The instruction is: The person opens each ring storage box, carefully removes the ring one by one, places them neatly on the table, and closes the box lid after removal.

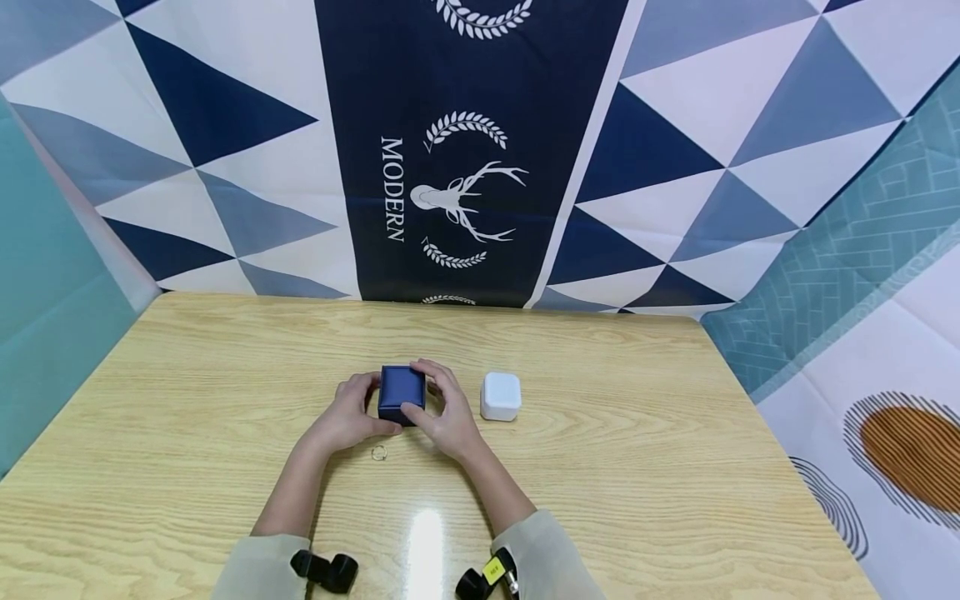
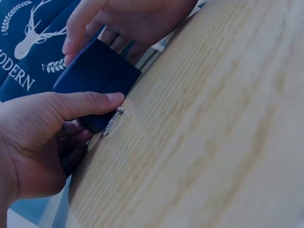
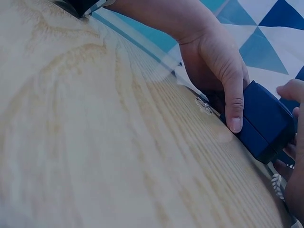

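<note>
A small dark-blue ring box (image 1: 402, 386) stands closed on the wooden table, between both hands. My left hand (image 1: 349, 419) grips it low on the left, thumb across the front below the lid seam. From the right, my right hand (image 1: 448, 419) holds the lid part, with its thumb at the front top edge and fingers toward the back. In the left wrist view the box (image 2: 97, 71) shows its seam above the left thumb. A thin silver ring (image 2: 114, 122) set with small stones lies on the table just in front of the box, near the left thumb.
A white rounded cube-shaped box (image 1: 501, 396) stands to the right of my right hand. The wooden table (image 1: 637, 467) meets a patterned cloth (image 1: 465, 192) with a deer print along its back edge. Black wrist cameras (image 1: 324, 571) sit on the sleeves.
</note>
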Demonstrator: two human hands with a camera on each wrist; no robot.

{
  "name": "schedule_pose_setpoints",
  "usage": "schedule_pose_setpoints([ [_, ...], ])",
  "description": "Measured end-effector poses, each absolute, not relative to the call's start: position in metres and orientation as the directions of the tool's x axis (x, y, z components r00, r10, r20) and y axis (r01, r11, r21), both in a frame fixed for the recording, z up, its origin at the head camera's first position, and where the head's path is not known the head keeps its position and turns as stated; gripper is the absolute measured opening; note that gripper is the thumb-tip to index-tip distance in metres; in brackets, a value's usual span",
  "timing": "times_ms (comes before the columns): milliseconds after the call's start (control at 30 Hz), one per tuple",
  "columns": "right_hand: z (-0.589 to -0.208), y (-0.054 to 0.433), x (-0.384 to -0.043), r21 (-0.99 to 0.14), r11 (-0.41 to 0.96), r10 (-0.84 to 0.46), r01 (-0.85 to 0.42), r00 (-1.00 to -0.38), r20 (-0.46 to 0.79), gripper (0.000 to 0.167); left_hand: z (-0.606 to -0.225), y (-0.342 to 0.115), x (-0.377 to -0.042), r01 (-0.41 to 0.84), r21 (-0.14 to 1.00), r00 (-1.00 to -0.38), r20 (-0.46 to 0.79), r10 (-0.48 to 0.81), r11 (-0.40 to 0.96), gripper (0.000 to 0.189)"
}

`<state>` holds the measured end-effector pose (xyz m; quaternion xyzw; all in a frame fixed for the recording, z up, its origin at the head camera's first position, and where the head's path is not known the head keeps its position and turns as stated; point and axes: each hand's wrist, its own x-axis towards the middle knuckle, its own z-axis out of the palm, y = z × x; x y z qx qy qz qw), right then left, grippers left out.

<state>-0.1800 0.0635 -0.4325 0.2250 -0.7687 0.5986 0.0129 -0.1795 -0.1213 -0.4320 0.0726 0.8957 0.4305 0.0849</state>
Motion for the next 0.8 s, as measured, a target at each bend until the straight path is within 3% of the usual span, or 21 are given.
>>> schedule_pose_setpoints([
  [433, -0.415, 0.061, -0.171, -0.919, 0.162, -0.203, -0.358, -0.924, 0.324, 0.033, -0.432, -0.126, -0.182, 0.018, 0.847, -0.968, -0.118, 0.221, 0.532, 0.098],
  [800, -0.413, 0.059, -0.168, -0.906, 0.237, -0.073, -0.351, -0.936, 0.343, 0.024, -0.414, -0.136, -0.176, 0.022, 0.865, -0.957, -0.126, 0.26, 0.501, 0.086],
])
